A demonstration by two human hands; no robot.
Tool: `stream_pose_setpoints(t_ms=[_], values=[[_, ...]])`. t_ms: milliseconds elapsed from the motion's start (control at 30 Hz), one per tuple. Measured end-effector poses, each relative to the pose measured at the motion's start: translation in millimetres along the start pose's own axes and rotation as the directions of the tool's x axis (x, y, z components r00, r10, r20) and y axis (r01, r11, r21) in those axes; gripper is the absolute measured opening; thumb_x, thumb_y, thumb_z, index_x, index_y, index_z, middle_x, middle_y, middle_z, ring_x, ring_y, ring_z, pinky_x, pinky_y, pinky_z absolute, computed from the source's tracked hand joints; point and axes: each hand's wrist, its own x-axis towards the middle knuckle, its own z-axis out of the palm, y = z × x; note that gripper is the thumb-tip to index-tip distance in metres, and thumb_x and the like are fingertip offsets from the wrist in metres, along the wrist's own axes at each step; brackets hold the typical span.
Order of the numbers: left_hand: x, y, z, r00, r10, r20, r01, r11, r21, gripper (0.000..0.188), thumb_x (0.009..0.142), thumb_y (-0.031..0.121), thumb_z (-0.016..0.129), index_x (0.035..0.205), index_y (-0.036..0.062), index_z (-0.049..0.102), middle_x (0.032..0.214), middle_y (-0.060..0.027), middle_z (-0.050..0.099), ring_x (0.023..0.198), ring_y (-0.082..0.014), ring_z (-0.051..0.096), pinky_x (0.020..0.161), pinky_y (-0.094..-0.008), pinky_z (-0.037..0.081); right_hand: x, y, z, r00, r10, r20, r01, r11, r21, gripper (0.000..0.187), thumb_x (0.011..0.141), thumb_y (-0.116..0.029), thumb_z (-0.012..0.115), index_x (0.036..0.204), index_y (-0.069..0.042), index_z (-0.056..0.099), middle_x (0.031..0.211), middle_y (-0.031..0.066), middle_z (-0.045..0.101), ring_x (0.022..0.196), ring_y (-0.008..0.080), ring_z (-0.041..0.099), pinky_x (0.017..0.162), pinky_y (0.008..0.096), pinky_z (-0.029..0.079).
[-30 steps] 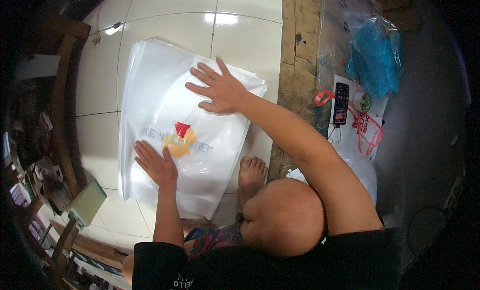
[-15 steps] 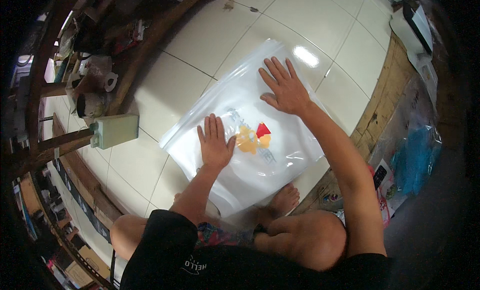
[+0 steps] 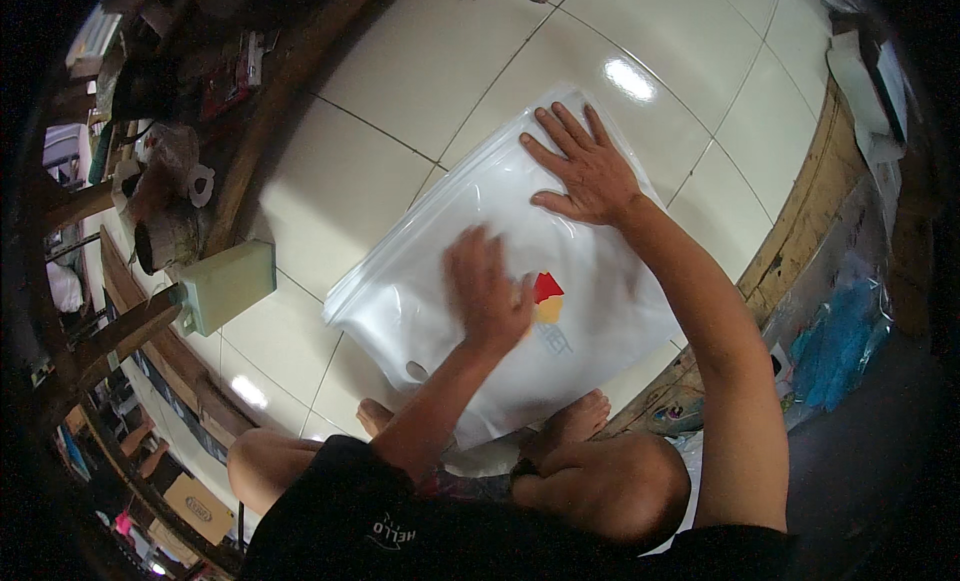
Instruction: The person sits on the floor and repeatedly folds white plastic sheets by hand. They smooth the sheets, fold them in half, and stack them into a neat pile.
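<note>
"Pale glossy tiles (image 3: 480, 41) cover the floor before you, with a wooden board (image 3: 803, 219) along the right and a pale green box (image 3: 237, 284) off to the left."

"Where is your white plastic sheeting (image 3: 572, 249)?"

"Flat on those tiles, in the middle, its layered edge running along the far left side and its near edge just beside your right foot (image 3: 580, 418). A red and yellow print (image 3: 547, 287) shows just right of your left hand (image 3: 487, 291)."

"How are your fingers on that hand?"

"Blurred, but you have them stretched out over the sheeting, clasping nothing I can see; whether they touch it, I cannot tell."

"And your right hand (image 3: 588, 178)?"

"You have it laid on the sheeting's far right part, fingers straight and spread, grasping nothing."

"What lies right of the board?"

"Crumpled blue plastic (image 3: 838, 349), well apart from both your hands."
</note>
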Motion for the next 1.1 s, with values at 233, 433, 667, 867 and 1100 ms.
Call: stream_pose_setpoints(t_ms=[233,433,667,867,1100], values=[[80.3,8.8,43.4,0.974,-0.033,0.226,0.004,0.992,0.13,0.085,0.092,0.043,0.057,0.146,-0.0126,0.023,0.154,-0.0326,0.021,0.147,-0.0438,0.017,0.119,-0.0547,0.014,14.8,-2.2,5.8,0.999,0.007,0.031,-0.007,1.0,0.017,0.075,0.089,-0.063,0.047,0.151,-0.022,0.036,0.16,0.012,0.025,0.149,0.0332,0.019,0.121,0.0577,0.01],[51.3,-30.8,9.8,0.95,-0.157,0.27,0.078,0.956,0.282,0.089,0.089,0.043,0.062,0.147,-0.0121,0.022,0.155,-0.0319,0.019,0.146,-0.0448,0.018,0.119,-0.0564,0.015,9.4,1.1,-8.2,0.998,0.045,0.033,-0.046,0.998,0.04,0.077,0.087,-0.062,0.051,0.15,-0.021,0.037,0.158,0.0135,0.029,0.147,0.0338,0.023,0.12,0.0583,0.013],[-13.0,-99.8,-54.2,0.877,-0.443,0.186,0.292,0.799,0.526,0.083,0.093,0.041,0.054,0.148,-0.0118,0.02,0.157,-0.0298,0.019,0.147,-0.0432,0.016,0.119,-0.0554,0.012,13.1,-4.1,-10.3,0.996,0.059,0.061,-0.06,0.998,0.008,0.077,0.088,-0.06,0.054,0.15,-0.019,0.037,0.157,0.0135,0.03,0.147,0.0336,0.023,0.12,0.057,0.013],[-55.8,-129.0,-71.0,0.916,-0.4,0.03,0.345,0.823,0.451,0.079,0.094,0.035,0.052,0.148,-0.0129,0.019,0.156,-0.0295,0.02,0.147,-0.0429,0.015,0.119,-0.0558,0.01,13.2,-7.0,-12.2,0.999,0.022,0.044,-0.023,1.0,0.021,0.074,0.089,-0.056,0.055,0.15,-0.018,0.038,0.157,0.0147,0.029,0.147,0.0344,0.023,0.12,0.0573,0.014],[-52.8,-127.8,-67.7,0.937,-0.348,0.009,0.305,0.834,0.46,0.078,0.094,0.034,0.051,0.148,-0.0131,0.02,0.155,-0.0294,0.022,0.146,-0.0436,0.018,0.119,-0.0562,0.009,7.8,-2.3,-6.5,1.0,0.0,-0.026,-0.001,1.0,-0.014,0.073,0.091,-0.055,0.054,0.151,-0.017,0.035,0.158,0.016,0.027,0.148,0.0341,0.022,0.12,0.0572,0.013]])
